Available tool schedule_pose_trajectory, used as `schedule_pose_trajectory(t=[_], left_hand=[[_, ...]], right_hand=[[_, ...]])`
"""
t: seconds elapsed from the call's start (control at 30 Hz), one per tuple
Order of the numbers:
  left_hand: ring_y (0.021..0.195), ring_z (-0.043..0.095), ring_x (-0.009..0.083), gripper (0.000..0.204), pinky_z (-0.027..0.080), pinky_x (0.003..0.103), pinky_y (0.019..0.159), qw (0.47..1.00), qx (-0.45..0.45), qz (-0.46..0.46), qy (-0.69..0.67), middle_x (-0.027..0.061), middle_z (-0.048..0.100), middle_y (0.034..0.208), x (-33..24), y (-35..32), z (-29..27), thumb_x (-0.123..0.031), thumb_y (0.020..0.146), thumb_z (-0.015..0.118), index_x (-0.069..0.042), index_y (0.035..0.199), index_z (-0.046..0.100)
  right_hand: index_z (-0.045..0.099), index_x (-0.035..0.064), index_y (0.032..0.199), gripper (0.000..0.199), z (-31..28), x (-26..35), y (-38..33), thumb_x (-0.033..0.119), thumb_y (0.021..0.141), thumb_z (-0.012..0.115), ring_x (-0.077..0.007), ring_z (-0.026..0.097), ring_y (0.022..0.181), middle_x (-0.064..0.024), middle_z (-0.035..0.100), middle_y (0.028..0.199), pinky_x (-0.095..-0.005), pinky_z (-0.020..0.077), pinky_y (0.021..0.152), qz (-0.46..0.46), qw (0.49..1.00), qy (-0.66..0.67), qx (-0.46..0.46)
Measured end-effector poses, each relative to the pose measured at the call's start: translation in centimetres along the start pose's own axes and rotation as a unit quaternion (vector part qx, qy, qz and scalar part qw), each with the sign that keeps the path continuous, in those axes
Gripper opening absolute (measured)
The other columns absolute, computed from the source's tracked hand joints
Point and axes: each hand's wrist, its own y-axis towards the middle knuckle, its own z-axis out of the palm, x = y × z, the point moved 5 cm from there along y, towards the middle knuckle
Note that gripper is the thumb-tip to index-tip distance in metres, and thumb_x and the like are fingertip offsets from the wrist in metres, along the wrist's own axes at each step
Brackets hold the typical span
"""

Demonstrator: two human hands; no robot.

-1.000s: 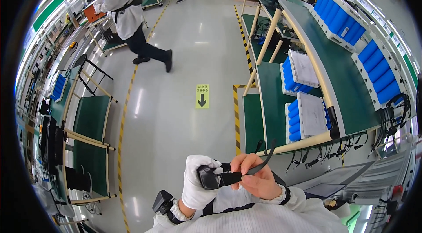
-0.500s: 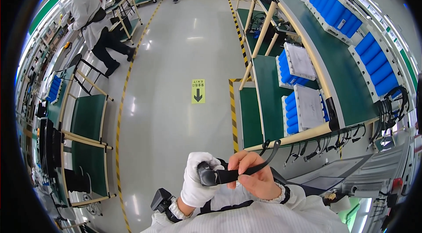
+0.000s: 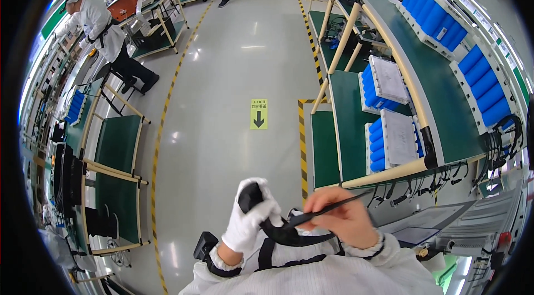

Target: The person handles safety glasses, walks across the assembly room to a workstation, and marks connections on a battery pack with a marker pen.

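My left hand [image 3: 248,220] wears a white glove and is closed around a black rounded piece [image 3: 251,197] with a wide black band below it. I cannot make out what kind of device it is. My right hand [image 3: 346,221] is bare and pinches a black strap [image 3: 328,207] that runs from this band. The strap's free end points up to the right. A black box-shaped unit [image 3: 206,245] is strapped to my left wrist. Black straps also cross the front of my white coat [image 3: 297,256].
At the right stands a green-topped workbench [image 3: 411,89] with blue cylindrical cell packs [image 3: 436,20] and black cables [image 3: 500,139] hanging off its near end. A green shelf rack [image 3: 118,145] stands left. Yellow-black tape [image 3: 161,145] lines the aisle. A person [image 3: 103,33] stands far left.
My left hand has risen slightly and tilted the black piece upright. My right hand has moved right and pulls the strap out straighter. The person at left has shifted position.
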Motion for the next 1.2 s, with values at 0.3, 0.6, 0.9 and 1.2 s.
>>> schedule_pose_trajectory(t=[0.3,0.6,0.9,1.2], left_hand=[[0.056,0.046,0.0187,0.038,0.036,0.019,0.036,0.905,0.068,-0.269,-0.321,0.0119,0.048,0.082,0.9,-0.7,0.0,-0.012,0.078,0.051,-0.019,0.114,0.042],[0.059,0.047,0.0188,0.042,0.036,0.018,0.037,0.904,0.019,-0.31,-0.294,0.0103,0.047,0.081,2.1,-2.7,2.2,-0.053,0.081,0.048,-0.02,0.107,0.049],[0.058,0.051,0.0206,0.051,0.038,0.021,0.036,0.927,0.019,-0.297,-0.228,0.0088,0.05,0.079,2.9,-2.6,2.5,-0.061,0.077,0.045,-0.015,0.099,0.045],[0.057,0.057,0.0216,0.055,0.044,0.024,0.038,0.933,0.006,-0.296,-0.204,0.0089,0.055,0.078,2.6,-2.6,3.1,-0.063,0.077,0.043,-0.013,0.1,0.047]], right_hand=[[0.051,-0.0012,0.089,0.009,-4.1,4.2,2.7,0.0,0.08,0.053,-0.0136,0.059,0.066,-0.0088,0.056,0.082,-0.0229,0.0487,0.059,-0.024,0.973,-0.199,-0.116],[0.046,0.0008,0.096,0.012,-2.1,-0.3,5.5,0.008,0.087,0.049,-0.0106,0.058,0.075,-0.0031,0.048,0.085,-0.0229,0.0512,0.067,0.068,0.977,-0.202,0.005],[0.043,0.0013,0.096,0.012,-2.3,-1.3,5.2,0.01,0.088,0.047,-0.0103,0.058,0.074,-0.0039,0.051,0.083,-0.0251,0.0526,0.066,0.073,0.983,-0.171,-0.001],[0.044,0.001,0.096,0.013,-2.6,-1.5,4.8,0.009,0.087,0.049,-0.0114,0.059,0.073,-0.0052,0.053,0.084,-0.0244,0.0528,0.063,0.049,0.978,-0.204,-0.009]])
